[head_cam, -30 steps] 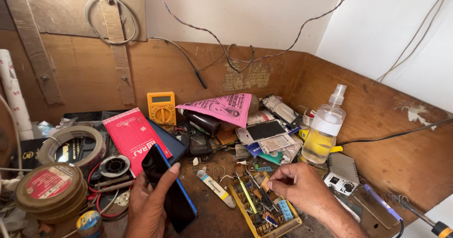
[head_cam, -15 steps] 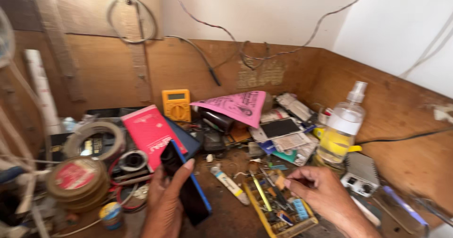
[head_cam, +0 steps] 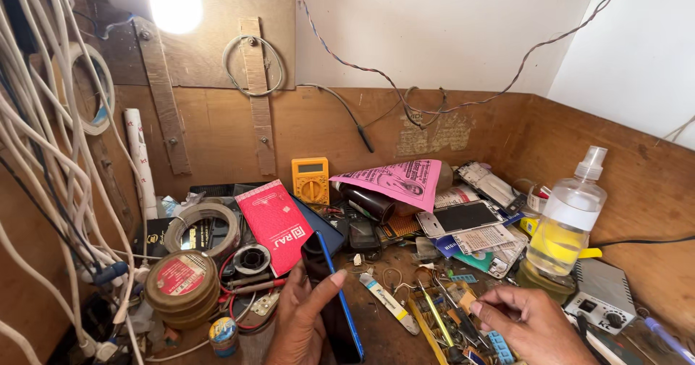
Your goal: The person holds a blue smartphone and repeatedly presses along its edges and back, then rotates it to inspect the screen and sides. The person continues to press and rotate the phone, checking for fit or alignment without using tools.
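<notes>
Raised view since earlier: lamp at 11 o'clock. Left hand grasps phone by edges; rigid, slick, fragile glass. Right hand pinches small part, unidentifiable.

Phone in left hand: glossy black glass, smooth blue plastic edge. Counter & back wall: matt brown wood, worn, stained. Spray bottle: clear smooth plastic w/ yellow liquid. Meter: matt yellow plastic. Pink leaflet: thin matt paper. Red packet: slightly glossy paper. Tape roll: shiny brown. Cables: smooth white plastic.
</notes>
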